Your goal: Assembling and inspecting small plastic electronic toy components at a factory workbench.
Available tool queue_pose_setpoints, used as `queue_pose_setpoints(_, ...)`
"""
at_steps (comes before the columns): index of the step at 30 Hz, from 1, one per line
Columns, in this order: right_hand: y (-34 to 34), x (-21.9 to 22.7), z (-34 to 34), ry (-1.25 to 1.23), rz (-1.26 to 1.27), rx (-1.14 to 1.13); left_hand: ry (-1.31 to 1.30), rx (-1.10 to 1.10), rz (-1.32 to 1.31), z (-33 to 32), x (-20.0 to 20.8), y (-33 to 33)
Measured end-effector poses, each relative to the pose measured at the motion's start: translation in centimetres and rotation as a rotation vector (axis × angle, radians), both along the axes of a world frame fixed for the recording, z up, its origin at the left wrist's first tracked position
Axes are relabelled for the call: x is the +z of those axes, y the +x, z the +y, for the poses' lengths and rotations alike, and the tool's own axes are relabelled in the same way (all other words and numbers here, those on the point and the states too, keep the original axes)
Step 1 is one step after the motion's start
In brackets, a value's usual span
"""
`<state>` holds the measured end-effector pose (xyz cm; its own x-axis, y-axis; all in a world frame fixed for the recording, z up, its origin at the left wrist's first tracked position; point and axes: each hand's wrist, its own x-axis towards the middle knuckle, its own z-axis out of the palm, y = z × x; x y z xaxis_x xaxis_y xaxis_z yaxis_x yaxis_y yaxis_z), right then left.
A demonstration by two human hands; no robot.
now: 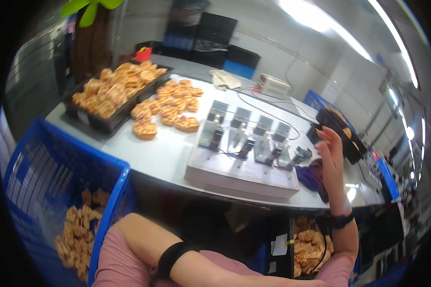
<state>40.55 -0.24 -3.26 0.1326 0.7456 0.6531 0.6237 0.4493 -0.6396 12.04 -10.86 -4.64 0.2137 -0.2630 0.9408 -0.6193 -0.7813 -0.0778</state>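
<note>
My right hand (331, 146) is raised at the right end of the white table (163, 160), its fingers bent and apart, with nothing plainly held. Behind it, close to the fingertips, stands a black bin (352, 146) with some tan pieces inside. A dark purple cloth (310, 177) lies beside my right wrist. My left forearm (210, 270) crosses low in front of my body toward the right, and its hand is beyond the lower edge. In front of me sits a white box-shaped fixture (244, 179) with several upright metal clamps and dark blocks on top.
A black tray (115, 122) heaped with tan pieces stands at the left, with a loose group of tan pieces (172, 105) next to it. Blue crates (112, 179) with more pieces flank me low left. A cream instrument (274, 86) with cables sits behind; another bin (311, 248) is low right.
</note>
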Motion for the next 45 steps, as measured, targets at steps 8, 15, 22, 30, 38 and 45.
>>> queue_pose_setpoints(8,-1.9,2.8,-7.3,0.088,-0.241,0.237,0.094,0.120,-0.010,1.7,-1.2,-0.7)
queue_pose_setpoints(15,-10.5,11.0,-14.7,-0.539,-0.870,1.321,0.030,0.088,-0.013,3.8,-2.8,0.1)
queue_pose_setpoints(22,-12.7,10.4,-15.2,-0.348,-0.983,1.224,-0.004,0.135,-0.004,4.1,-3.3,-0.4)
queue_pose_setpoints(30,-12.4,9.3,-15.1,-0.321,-0.884,1.312,-0.087,0.089,0.038,4.5,-3.7,0.1)
queue_pose_setpoints(38,-13.7,9.0,-16.1,-0.418,-0.860,1.269,-0.078,0.098,0.070,4.9,-5.0,-0.7)
queue_pose_setpoints(45,-14.3,7.7,-6.6,-0.543,-0.784,1.748,-0.171,0.084,0.658,7.1,-6.5,-0.5)
